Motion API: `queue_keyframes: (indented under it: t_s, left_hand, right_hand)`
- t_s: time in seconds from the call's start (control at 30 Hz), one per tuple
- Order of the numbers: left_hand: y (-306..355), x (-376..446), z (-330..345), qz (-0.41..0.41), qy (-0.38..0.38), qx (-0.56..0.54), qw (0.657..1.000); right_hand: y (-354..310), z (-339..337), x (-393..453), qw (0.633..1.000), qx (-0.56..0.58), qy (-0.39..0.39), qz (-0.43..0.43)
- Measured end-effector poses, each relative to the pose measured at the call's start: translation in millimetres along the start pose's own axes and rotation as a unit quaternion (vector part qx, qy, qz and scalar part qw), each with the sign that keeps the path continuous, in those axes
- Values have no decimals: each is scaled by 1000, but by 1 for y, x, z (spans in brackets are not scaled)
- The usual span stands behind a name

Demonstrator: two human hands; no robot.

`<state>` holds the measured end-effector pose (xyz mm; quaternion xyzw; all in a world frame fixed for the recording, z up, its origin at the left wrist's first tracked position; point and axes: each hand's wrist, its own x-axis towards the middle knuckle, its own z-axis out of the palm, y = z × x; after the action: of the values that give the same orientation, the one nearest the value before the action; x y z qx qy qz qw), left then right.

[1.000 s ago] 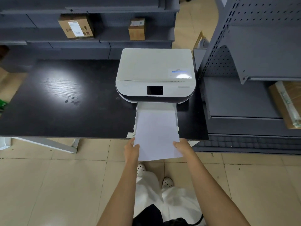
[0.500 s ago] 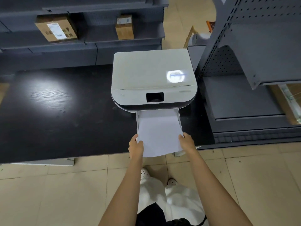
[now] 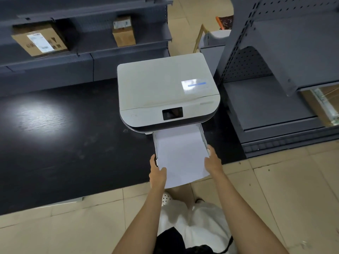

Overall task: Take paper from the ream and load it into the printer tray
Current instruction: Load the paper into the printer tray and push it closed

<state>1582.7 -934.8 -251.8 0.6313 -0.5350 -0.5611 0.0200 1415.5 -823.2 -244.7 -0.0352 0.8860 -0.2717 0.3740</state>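
Observation:
A white printer (image 3: 165,92) stands on a black table (image 3: 64,143), with its paper tray (image 3: 204,136) pulled out toward me. A stack of white paper (image 3: 180,153) lies in the tray, its far end under the printer body and its near end overhanging the table edge. My left hand (image 3: 157,173) grips the stack's left near corner, thumb on top. My right hand (image 3: 212,160) holds the stack's right edge beside the tray wall. The ream is not in view.
Grey metal shelving (image 3: 275,74) stands close to the right of the printer. More grey shelves behind the table carry a large cardboard box (image 3: 39,42) and a small one (image 3: 123,32). A tiled floor (image 3: 64,231) lies below, with my legs and shoes visible.
Both hands have pushed the paper farther into the tray, so less of it overhangs the table. My head view has shifted closer and tilted.

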Motion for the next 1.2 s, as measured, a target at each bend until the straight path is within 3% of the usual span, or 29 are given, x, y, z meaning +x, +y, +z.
queue_keyframes:
  t_s: [0.23, 0.6, 1.2]
  left_hand:
    - [5, -2, -4, 52, 12, 104, 993]
    - [26, 4, 7, 56, 12, 184, 981]
    - [59, 40, 21, -6, 69, 1, 998]
  right_hand:
    - [1, 1, -1, 999, -17, 10, -32]
    - [-9, -12, 22, 997, -53, -10, -54]
    - [-49, -24, 66, 995, -30, -55, -75]
